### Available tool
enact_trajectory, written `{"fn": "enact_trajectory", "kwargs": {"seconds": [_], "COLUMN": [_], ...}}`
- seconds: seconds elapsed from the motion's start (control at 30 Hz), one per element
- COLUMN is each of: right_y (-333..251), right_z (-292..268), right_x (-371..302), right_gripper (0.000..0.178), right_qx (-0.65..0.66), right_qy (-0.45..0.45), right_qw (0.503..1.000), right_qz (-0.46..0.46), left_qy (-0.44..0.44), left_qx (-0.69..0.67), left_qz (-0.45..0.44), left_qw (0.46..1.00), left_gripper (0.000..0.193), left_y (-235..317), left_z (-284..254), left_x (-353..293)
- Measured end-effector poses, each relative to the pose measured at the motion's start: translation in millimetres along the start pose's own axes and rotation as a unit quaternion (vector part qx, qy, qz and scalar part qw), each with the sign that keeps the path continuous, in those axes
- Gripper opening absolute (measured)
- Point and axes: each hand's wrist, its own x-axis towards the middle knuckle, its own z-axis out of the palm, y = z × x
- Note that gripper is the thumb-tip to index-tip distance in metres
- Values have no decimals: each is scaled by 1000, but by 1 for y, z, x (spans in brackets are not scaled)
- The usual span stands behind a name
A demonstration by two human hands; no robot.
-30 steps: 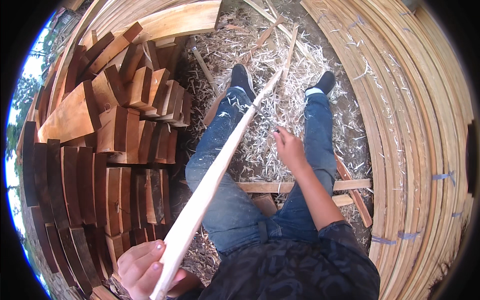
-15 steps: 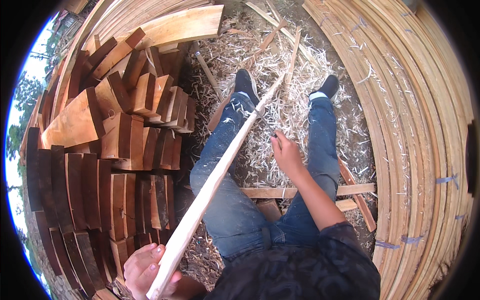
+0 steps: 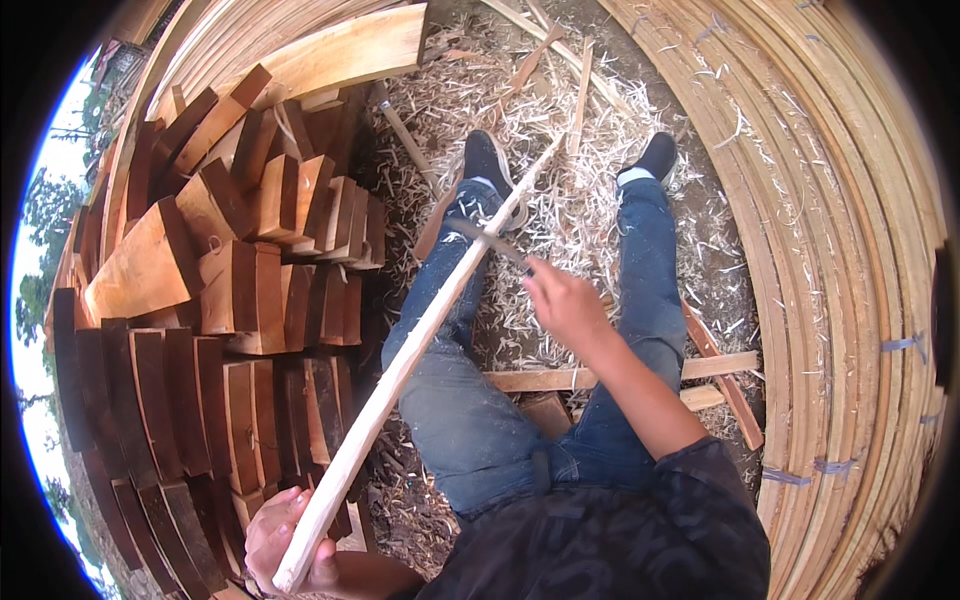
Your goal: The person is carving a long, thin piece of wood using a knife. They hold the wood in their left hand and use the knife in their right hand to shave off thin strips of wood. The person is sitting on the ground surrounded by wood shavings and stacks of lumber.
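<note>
Many wooden blocks point(image 3: 228, 290), far left. Then, within the closed fingers of the left hand point(image 3: 266, 530), the near end of a pale stick point(image 3: 409, 372), aslant above the left leg point(image 3: 460, 430). Across its farther half, a knife point(image 3: 508, 251), gripped in the closed right hand point(image 3: 568, 305). Far right, long planks point(image 3: 800, 250).

We had even daylight, with the sky point(image 3: 32, 355) at left blown out white and fringed blue. Shadow darkened gaps in the wood pile point(image 3: 145, 262). We saw planks point(image 3: 810, 300) bend toward the black rim, and the blade point(image 3: 510, 252) looked slightly blurred.
</note>
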Motion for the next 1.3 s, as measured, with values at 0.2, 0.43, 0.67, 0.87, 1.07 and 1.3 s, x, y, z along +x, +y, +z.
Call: {"fn": "enact_trajectory", "kwargs": {"seconds": [0.2, 0.43, 0.67, 0.87, 1.07, 1.3], "right_y": [76, -5, 65, -2, 101, 15], "right_z": [14, 6, 19, 10, 25, 13], "right_x": [14, 10, 21, 22, 25, 30], "right_gripper": [26, 25, 24, 21, 21, 21], "right_qx": [-87, -16, -106, -36, -134, -49], "right_qy": [48, -12, -2, 32, 2, -14], "right_qw": [995, 997, 991, 987, 991, 990], "right_qz": [-9, -77, 78, -154, -8, -132], "left_qy": [-48, 10, -41, 0, -18, -6], "left_qx": [14, 27, 11, 5, -4, -26], "left_qz": [23, -50, -13, -68, 3, -67], "left_qw": [998, 998, 999, 998, 1000, 997], "left_gripper": [49, 51, 54, 50, 51, 49], "left_y": [-1, -7, -7, -16, 6, -15], "left_z": [2, -4, 2, -9, 14, -9], "left_x": [10, -4, 5, -7, 18, 3]}}
